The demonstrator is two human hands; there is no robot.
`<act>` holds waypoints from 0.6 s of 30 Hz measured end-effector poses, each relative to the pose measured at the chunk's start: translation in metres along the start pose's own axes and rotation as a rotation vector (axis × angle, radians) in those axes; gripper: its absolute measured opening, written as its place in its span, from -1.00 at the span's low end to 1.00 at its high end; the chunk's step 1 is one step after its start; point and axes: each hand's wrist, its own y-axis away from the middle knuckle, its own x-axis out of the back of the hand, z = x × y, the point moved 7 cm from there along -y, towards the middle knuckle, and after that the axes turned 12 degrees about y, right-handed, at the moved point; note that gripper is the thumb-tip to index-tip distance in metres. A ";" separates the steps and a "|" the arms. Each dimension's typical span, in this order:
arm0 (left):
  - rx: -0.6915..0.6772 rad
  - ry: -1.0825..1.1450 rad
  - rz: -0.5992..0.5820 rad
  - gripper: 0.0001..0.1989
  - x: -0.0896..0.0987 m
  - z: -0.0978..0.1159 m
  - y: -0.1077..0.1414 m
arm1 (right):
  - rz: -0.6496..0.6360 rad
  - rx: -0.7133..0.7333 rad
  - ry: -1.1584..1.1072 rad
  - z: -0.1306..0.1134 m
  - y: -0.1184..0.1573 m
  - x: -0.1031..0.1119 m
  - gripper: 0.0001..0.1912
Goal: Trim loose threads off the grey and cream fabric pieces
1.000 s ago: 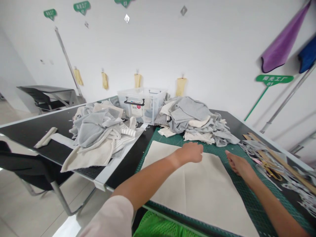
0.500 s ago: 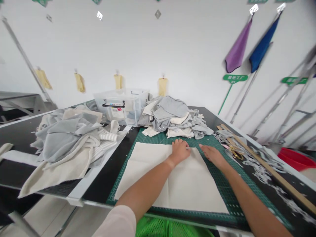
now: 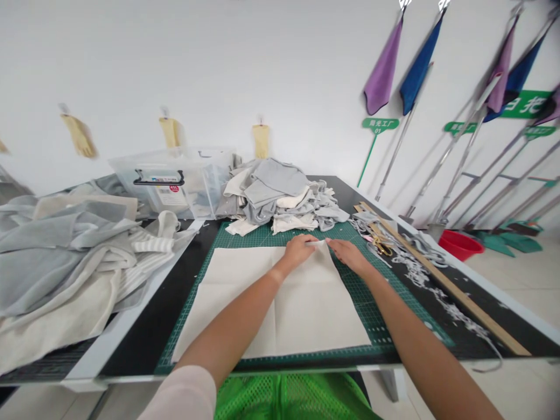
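A cream cloth (image 3: 324, 315) with crease lines lies spread on the green cutting mat (image 3: 363, 291). At its far edge, near the far right corner, my left hand (image 3: 298, 251) pinches the fabric, fingers closed. My right hand (image 3: 347, 254) is closed on the same corner from the right side. Between the two hands a small strip of the edge is raised and folded. The fingertips of both hands are close together. The rest of the cloth lies mostly flat, partly under my left forearm.
Grey and cream cloth pieces are heaped behind the mat (image 3: 280, 192) and at the left (image 3: 65, 251). A clear plastic box (image 3: 175, 186) stands at the back. To the right are gold-handled scissors (image 3: 382, 246), fabric scraps (image 3: 415, 271) and a long wooden strip (image 3: 446, 280).
The view has turned right. My right hand has moved in from beside the cloth and taken hold of its far right corner. My left hand has closed on the edge, which is now lifted.
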 end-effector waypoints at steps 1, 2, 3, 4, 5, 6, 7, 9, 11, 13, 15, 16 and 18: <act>-0.026 0.055 -0.016 -0.73 -0.003 0.000 -0.002 | -0.030 -0.005 0.002 0.001 0.000 -0.002 -0.44; -0.038 0.108 -0.025 -0.72 -0.005 -0.001 -0.003 | -0.058 -0.008 0.002 0.001 -0.001 -0.004 -0.43; -0.038 0.157 -0.025 -0.72 -0.007 -0.003 -0.004 | -0.082 -0.007 -0.001 0.002 -0.001 -0.006 -0.43; -0.033 0.199 -0.019 -0.70 -0.008 -0.005 -0.006 | -0.099 -0.005 -0.008 0.003 -0.001 -0.007 -0.42; -0.027 0.235 -0.013 -0.69 -0.009 -0.007 -0.007 | -0.113 0.001 -0.016 0.003 -0.001 -0.008 -0.42; -0.027 0.265 -0.008 -0.68 -0.009 -0.009 -0.007 | -0.124 0.010 -0.026 0.003 -0.002 -0.009 -0.42; -0.032 0.289 -0.006 -0.68 -0.009 -0.010 -0.008 | -0.136 0.020 -0.035 0.003 -0.001 -0.010 -0.42; -0.049 0.319 -0.005 -0.69 -0.008 -0.011 -0.009 | -0.155 0.032 -0.054 0.002 -0.001 -0.012 -0.42; -0.055 0.327 -0.006 -0.70 -0.008 -0.011 -0.009 | -0.164 0.033 -0.077 0.001 0.000 -0.013 -0.42; -0.049 0.322 -0.008 -0.69 -0.007 -0.012 -0.008 | -0.167 0.025 -0.096 -0.001 0.001 -0.013 -0.43; -0.039 0.316 -0.014 -0.68 -0.007 -0.011 -0.007 | -0.182 0.020 -0.108 -0.003 0.003 -0.014 -0.43; -0.034 0.313 -0.018 -0.68 -0.007 -0.011 -0.006 | -0.189 0.018 -0.111 -0.003 0.003 -0.014 -0.44; -0.032 0.306 -0.025 -0.68 -0.007 -0.010 -0.005 | -0.202 0.026 -0.116 -0.004 0.003 -0.014 -0.44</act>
